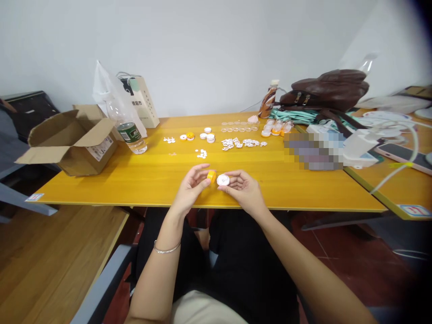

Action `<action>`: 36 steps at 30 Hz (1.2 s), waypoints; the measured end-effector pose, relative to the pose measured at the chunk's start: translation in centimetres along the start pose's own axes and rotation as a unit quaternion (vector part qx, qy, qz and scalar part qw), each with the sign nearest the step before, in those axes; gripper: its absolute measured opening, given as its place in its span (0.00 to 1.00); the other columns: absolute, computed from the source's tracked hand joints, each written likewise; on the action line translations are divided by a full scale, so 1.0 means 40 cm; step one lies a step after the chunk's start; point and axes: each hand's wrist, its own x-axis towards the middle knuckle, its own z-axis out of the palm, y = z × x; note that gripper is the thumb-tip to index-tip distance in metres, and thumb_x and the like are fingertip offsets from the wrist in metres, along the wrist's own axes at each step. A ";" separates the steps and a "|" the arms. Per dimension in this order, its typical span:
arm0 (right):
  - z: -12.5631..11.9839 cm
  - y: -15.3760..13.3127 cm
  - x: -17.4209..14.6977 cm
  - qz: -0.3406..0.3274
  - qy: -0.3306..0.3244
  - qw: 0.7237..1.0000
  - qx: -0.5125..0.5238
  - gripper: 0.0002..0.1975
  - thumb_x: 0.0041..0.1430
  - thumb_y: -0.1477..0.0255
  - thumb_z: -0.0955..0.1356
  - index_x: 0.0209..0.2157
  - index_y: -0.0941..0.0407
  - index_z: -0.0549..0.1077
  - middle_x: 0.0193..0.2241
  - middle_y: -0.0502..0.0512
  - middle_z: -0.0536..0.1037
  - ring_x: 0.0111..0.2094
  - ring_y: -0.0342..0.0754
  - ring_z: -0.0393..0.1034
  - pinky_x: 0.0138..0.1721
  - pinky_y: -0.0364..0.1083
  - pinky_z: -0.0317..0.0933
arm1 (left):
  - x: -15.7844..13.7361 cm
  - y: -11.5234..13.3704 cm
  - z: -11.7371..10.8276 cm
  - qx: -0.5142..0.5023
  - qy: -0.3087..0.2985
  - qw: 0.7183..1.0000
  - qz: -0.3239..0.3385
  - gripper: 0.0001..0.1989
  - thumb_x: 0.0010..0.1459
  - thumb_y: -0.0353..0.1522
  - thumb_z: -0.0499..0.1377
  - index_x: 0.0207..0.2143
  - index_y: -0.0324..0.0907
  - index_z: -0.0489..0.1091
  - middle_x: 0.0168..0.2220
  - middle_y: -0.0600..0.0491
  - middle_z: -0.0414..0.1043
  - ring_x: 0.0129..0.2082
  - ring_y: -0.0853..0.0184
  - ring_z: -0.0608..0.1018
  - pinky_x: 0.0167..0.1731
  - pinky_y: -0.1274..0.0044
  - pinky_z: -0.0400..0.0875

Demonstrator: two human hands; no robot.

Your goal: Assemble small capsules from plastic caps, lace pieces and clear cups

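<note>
Near the table's front edge, my left hand (194, 185) is closed on a small round orange cap (211, 176), held on its side between thumb and fingers. Just to the right, a white round disc-shaped part (223, 180) is pinched in my right hand (245, 186), its face turned toward me. A narrow gap separates the two parts. Beyond my hands lie small white pieces (201, 154), white pegs (169, 140), orange round parts (190, 135), white round caps (210, 138), white openwork pieces (230, 143) and rows of clear discs (239, 129).
An open cardboard box (91, 157) and a water bottle (132, 135) stand at the left, with a paper bag (145, 101) behind. Clear-and-orange assembled pieces (276, 128), a brown drink bottle (268, 101), a brown leather bag (326, 90) and a white device (359, 150) occupy the right.
</note>
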 end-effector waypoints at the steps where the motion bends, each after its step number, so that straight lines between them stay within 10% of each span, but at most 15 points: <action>1: 0.001 0.001 -0.001 -0.002 0.000 1.000 -0.003 0.20 0.36 0.67 0.75 0.34 0.55 0.69 0.26 0.50 0.76 0.26 0.43 0.71 0.32 0.44 0.66 | 0.000 -0.002 0.001 0.009 -0.006 1.000 0.003 0.20 0.51 0.33 0.61 0.47 0.43 0.64 0.44 0.48 0.70 0.46 0.67 0.72 0.48 0.75 0.64; 36: -0.001 0.029 -0.006 -0.022 -0.039 0.999 -0.017 0.17 0.44 0.69 0.72 0.38 0.53 0.71 0.31 0.52 0.78 0.33 0.47 0.74 0.38 0.46 0.69 | 0.005 -0.008 0.035 0.185 -0.006 0.982 0.034 0.15 0.48 0.30 0.62 0.41 0.41 0.69 0.41 0.49 0.72 0.43 0.64 0.74 0.45 0.72 0.70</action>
